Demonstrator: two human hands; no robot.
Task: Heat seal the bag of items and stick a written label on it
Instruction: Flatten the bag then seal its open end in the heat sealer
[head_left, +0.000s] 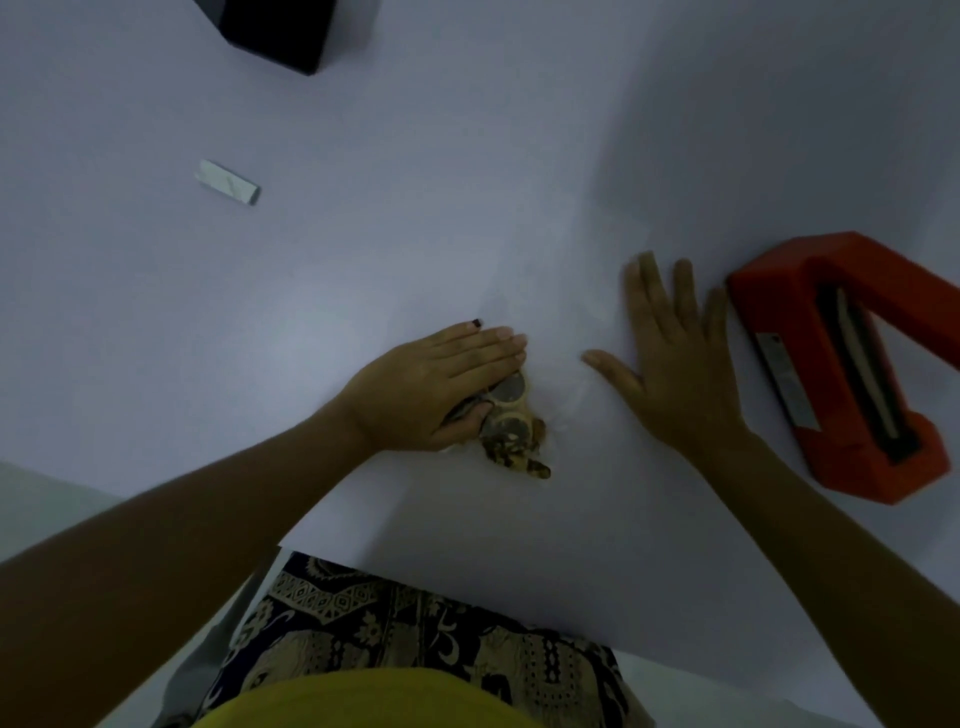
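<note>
Fingers of left hand (436, 387) flat, pressing items (511, 423) in clear bag (566, 358) mid-table. Right hand (675, 358) spread flat on bag mouth. Risk: trapped air, wrinkles, weak seal. Sealer (841, 364) right, open.

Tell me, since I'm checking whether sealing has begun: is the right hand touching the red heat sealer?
Apart. The head view shows the right hand flat on the white table, with a strip of bare table between its little finger and the red heat sealer.

A pale, plain surface (467, 156) fills nearly the whole dimly lit view. A dark boxy object (280, 31) sits at its far left edge.
</note>
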